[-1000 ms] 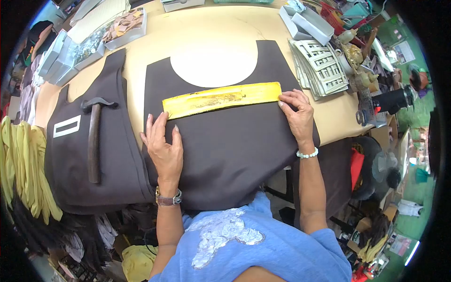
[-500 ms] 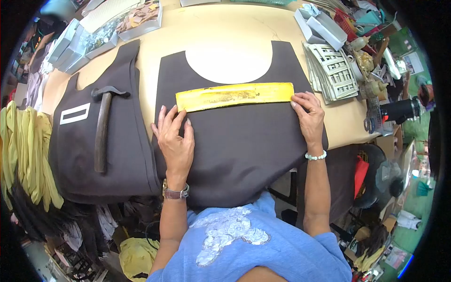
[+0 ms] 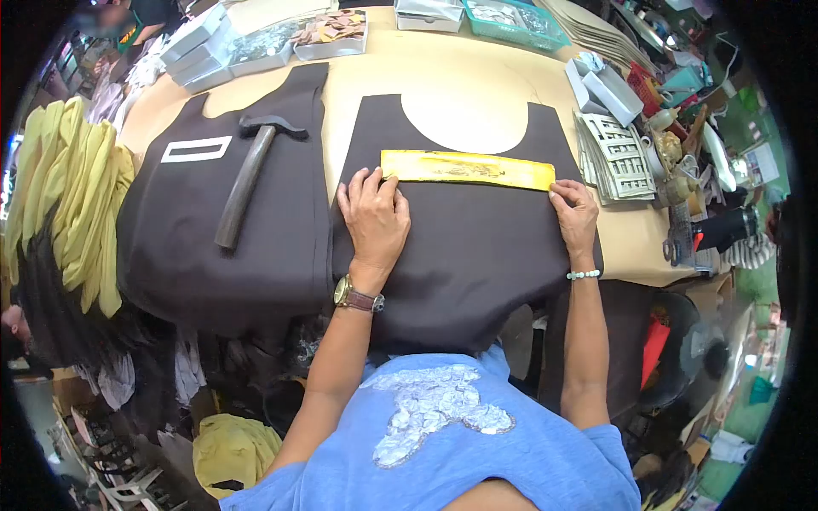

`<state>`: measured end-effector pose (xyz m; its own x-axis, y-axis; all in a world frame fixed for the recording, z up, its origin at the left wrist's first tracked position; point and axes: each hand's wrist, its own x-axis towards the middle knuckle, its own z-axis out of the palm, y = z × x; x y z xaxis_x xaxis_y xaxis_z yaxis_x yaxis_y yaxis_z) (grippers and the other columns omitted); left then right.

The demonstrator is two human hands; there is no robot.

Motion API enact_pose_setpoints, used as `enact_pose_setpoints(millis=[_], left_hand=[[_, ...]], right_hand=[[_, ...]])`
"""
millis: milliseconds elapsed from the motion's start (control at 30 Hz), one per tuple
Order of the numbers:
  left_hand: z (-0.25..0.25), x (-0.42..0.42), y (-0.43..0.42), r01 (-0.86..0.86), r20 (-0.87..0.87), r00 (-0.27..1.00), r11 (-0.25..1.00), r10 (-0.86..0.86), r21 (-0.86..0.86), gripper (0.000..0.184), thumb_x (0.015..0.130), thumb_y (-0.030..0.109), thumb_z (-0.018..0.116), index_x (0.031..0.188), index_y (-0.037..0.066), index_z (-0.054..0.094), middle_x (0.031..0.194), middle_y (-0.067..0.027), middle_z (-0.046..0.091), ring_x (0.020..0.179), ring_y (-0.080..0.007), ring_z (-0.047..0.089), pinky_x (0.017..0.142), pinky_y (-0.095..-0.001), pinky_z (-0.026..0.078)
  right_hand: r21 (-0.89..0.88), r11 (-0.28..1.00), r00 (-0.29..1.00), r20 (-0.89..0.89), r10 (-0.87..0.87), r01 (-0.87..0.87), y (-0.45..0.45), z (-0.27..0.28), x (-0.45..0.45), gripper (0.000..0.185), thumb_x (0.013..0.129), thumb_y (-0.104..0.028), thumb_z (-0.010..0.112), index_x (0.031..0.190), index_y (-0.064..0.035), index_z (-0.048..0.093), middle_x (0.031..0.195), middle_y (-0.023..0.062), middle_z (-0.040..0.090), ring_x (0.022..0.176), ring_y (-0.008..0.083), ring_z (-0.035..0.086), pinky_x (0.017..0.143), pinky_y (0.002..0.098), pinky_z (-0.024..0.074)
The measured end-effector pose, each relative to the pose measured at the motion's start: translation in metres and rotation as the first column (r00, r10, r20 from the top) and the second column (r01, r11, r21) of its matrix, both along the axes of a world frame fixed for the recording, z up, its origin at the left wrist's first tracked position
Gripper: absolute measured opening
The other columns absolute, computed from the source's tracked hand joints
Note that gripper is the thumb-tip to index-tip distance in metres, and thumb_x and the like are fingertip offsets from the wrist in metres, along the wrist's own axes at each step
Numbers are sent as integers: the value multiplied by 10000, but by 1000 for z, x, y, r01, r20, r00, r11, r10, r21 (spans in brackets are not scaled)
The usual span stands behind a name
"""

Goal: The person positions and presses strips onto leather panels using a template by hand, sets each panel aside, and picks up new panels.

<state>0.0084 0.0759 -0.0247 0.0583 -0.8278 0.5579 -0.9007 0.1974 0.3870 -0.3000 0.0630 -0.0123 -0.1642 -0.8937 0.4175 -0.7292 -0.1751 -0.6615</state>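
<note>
A long yellow strip point(image 3: 477, 169), scuffed brown along its middle, lies across the dark apron-shaped cloth point(image 3: 460, 247) below its curved neckline. My left hand point(image 3: 375, 217) grips the strip's left end at the lower corner, the other fingers resting on the cloth. At the right end, my right hand point(image 3: 575, 215) pinches the strip between thumb and fingers. To the left is a second stack of dark cloth pieces point(image 3: 285, 213). On it rest a hammer point(image 3: 247, 183) with a dark handle and a white rectangular frame point(image 3: 196, 150).
Stacked card stencils point(image 3: 618, 157) and white boxes point(image 3: 605, 89) stand at the right. Along the far edge are a tray of brown pieces point(image 3: 332, 34) and a teal basket point(image 3: 517, 25). Yellow cloths point(image 3: 77, 187) hang at the left. A person point(image 3: 153, 17) is partly visible at the far left.
The view has shifted left, so the table's things appear farther right. The strip's slant in view has changed, its right end now lower than its left. Both hands stay at its ends.
</note>
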Motion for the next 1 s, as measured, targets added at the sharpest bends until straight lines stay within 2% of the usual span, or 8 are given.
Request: enact_pose_setpoints(millis=[167,600,1000], left_hand=[[-1,0,-2,13,-46,999,1000,-15,-27,181,771,100,609,923,29,677,1046,-117,632,1051,-288,532,939,-428,369],[2,2,-2,57,-95,994,998,-57,2,197,778,82,609,952,13,670,1045,-116,630,1025,-284,553,915,-414,393],[2,2,-3,74,-119,990,997,-69,33,208,770,61,606,961,-4,652,1063,-122,612,1038,-282,534,921,-421,386]], right_hand=[[-11,1000,1000,3,4,-4,-2,-4,-4,133,743,-73,681,863,-23,712,917,76,662,915,205,583,846,315,447],[-5,999,997,66,-36,37,1,-1,0,143,737,-59,676,865,-4,706,907,89,664,908,203,602,837,308,456],[-10,999,998,47,-47,47,-1,-4,-1,139,737,-60,676,861,-5,707,912,90,664,910,209,602,849,307,449]])
